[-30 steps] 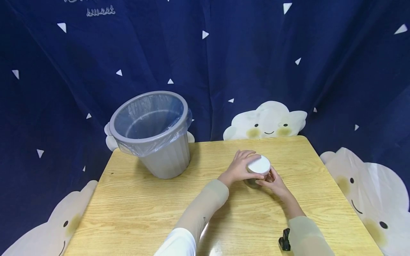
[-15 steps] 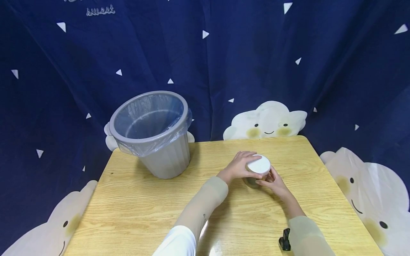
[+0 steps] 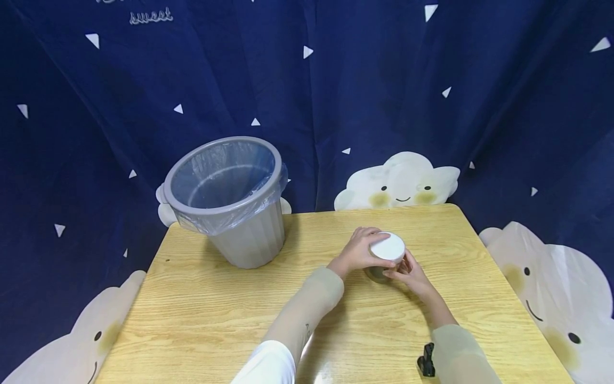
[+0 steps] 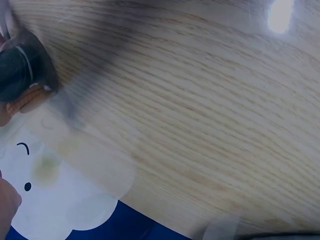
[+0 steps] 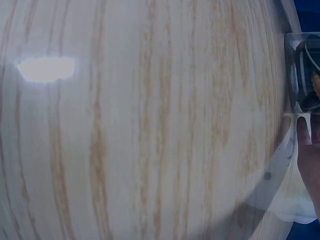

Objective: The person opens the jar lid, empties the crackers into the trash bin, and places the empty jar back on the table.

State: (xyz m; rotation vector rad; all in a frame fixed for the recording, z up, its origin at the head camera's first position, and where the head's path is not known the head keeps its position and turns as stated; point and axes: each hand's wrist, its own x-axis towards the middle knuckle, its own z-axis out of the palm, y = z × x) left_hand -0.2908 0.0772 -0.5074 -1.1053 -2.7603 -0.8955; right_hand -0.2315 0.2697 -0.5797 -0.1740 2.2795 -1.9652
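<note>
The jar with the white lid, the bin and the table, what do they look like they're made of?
Jar: clear, glossy wall with dark contents showing through, glass or clear plastic; I cannot tell which. Its lid: smooth matte white, probably plastic. Bin: grey, ribbed and matte, likely moulded plastic, lined with a thin, crinkled, see-through plastic bag. Table: pale wood grain with a shiny glare spot, so varnished wood or laminate.

Grey bin (image 3: 229,200) with clear liner is sitting at the wooden table's (image 3: 192,320) back-left corner. Navy curtain (image 3: 307,80) with cloud prints is hanging behind. Small black object (image 3: 425,360), possibly a clip, is lying near the front edge.
</note>
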